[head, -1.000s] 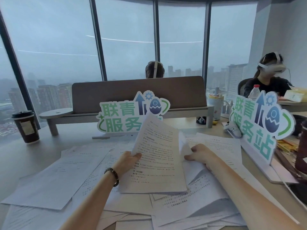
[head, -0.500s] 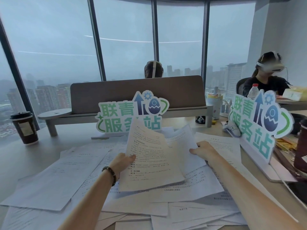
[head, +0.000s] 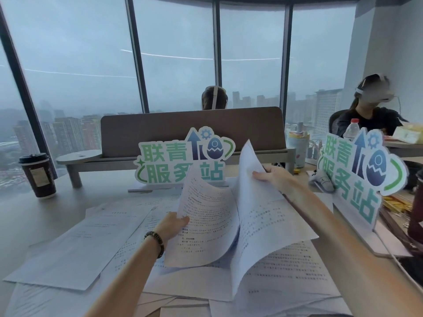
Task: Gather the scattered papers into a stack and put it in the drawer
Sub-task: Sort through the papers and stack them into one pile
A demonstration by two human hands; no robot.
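Papers (head: 206, 225) printed, curled, loosely overlapping

A pale worktop (head: 20, 216) fills the lower part of the frame. Scattered printed papers (head: 75, 255) lie on it from lower left to lower right, overlapping. At the left edge stands a dark coffee cup with a lid (head: 37, 176). A green and white sign (head: 185, 156) stands at the centre, behind it a brown desk divider (head: 192, 131).
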